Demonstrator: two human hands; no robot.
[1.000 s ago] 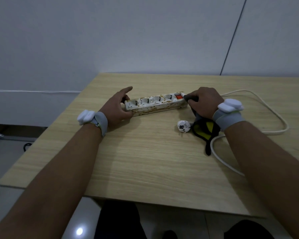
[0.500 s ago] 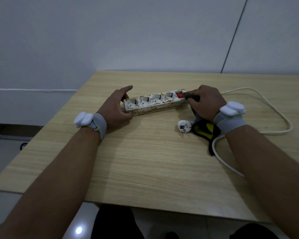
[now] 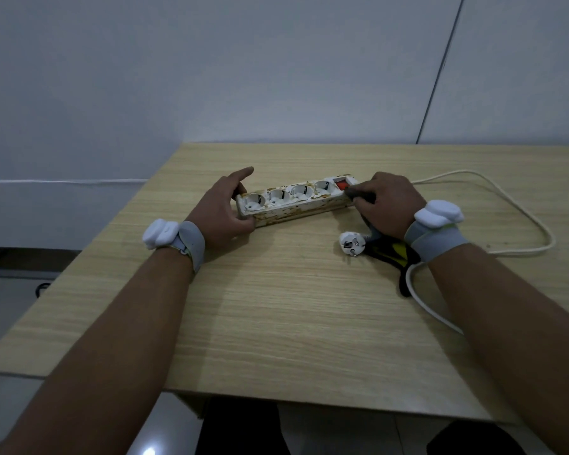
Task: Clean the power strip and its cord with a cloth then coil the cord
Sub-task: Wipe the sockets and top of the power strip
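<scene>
While your left hand [image 3: 220,211] grips the near end of the stained power strip [image 3: 294,200] at frame centre, your right hand [image 3: 388,203] presses a dark cloth [image 3: 390,252] against its switch end; the cord [image 3: 519,221] loops right, with the plug [image 3: 350,243] lying beside the cloth.

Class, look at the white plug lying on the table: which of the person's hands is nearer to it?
Right. The right hand, gripping the dark cloth, is just behind and beside the plug. The left hand holds the power strip's far end.
</scene>
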